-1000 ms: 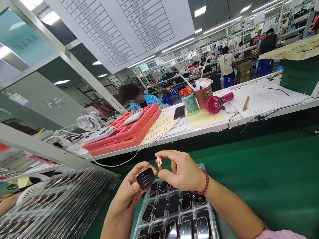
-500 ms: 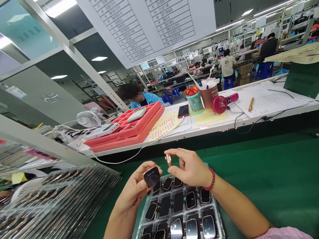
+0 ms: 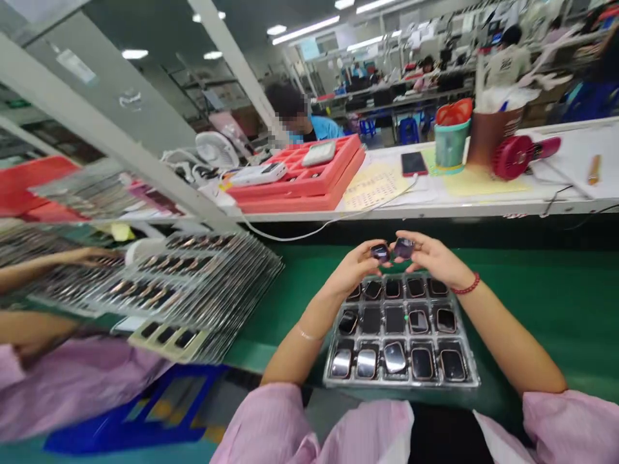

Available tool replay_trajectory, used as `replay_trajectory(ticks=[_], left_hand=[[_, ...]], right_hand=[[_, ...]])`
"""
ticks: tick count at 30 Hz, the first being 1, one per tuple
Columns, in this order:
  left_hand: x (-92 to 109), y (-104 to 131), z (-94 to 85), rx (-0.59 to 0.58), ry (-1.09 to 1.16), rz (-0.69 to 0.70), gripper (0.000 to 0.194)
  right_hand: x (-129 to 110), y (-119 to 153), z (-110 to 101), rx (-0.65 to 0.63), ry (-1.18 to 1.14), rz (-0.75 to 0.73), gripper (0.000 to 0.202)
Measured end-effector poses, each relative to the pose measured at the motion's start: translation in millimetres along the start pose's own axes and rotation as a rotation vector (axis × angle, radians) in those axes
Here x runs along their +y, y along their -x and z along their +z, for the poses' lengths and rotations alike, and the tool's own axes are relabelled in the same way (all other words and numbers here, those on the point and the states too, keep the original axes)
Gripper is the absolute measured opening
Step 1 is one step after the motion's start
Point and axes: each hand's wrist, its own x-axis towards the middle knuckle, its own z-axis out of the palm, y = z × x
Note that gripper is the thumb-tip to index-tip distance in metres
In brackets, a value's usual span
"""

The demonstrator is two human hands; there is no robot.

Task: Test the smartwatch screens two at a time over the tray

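Note:
My left hand is closed on a smartwatch body with a dark screen and a thin metal rim. Close beside it, my right hand grips a second smartwatch body, its dark face tilted toward me. Both are held above the far edge of a clear plastic tray. Rows of similar watch bodies lie in the tray's compartments, such as one watch at the near right corner. Two compartments in the middle row hold no watch. A red bead bracelet circles my right wrist.
Stacked clear trays with watches stand to the left on the green bench. A co-worker's arm reaches over them. On the shelf are a red foam tray, phone, cup and pink fan.
My view has swung left and down, bringing the co-worker's arm into sight. The right-hand watch has turned from edge-on to showing its face. Both hands still hold their watches.

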Motion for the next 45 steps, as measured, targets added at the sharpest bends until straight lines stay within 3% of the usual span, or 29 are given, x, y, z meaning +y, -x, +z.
replay_trajectory(ticks=[7, 12, 14, 16, 19, 21, 24, 26, 29, 34, 38, 42, 45], left_hand=[[-23, 6, -16.6, -0.007, -0.089, 0.045, 0.04], [-31, 14, -29.6, -0.026, -0.072, 0.031, 0.05], [-37, 21, -36.0, -0.022, -0.128, 0.018, 0.042], [-44, 33, -40.6, -0.012, -0.306, 0.047, 0.024], [-54, 56, -43.0, -0.054, -0.722, 0.181, 0.008], [-60, 69, -42.8, -0.099, -0.962, 0.25, 0.007], [-66, 79, -41.6, -0.079, -1.186, 0.284, 0.013], [-66, 77, -38.2, -0.089, -1.246, 0.312, 0.018], [-61, 65, -21.9, -0.237, -1.257, 0.399, 0.021], [-62, 40, 32.8, -0.419, -1.417, 0.508, 0.03], [-70, 33, 57.6, -0.481, -1.47, 0.563, 0.046], [-70, 32, 51.8, -0.432, -1.346, 0.544, 0.034], [-68, 33, 47.9, -0.476, -1.254, 0.496, 0.022]], right_hand=[[21, -10, 9, -0.031, 0.153, 0.095, 0.047], [31, -14, 15, -0.074, 0.215, 0.13, 0.052], [34, -12, 19, -0.075, 0.262, 0.15, 0.043], [39, -5, 26, -0.052, 0.378, 0.141, 0.025], [49, 14, 41, -0.091, 0.721, 0.011, 0.01], [55, 29, 50, -0.183, 0.973, -0.087, 0.011], [54, 48, 52, -0.25, 1.249, -0.136, 0.02], [46, 57, 43, -0.252, 1.371, -0.131, 0.027], [27, 69, 22, -0.267, 1.528, -0.054, 0.026], [8, 91, 6, -0.264, 1.785, 0.1, 0.02], [11, 106, 9, -0.221, 1.563, 0.097, 0.003], [20, 106, -1, -0.08, 1.041, 0.131, 0.012], [30, 90, -11, 0.056, 0.548, 0.202, 0.025]])
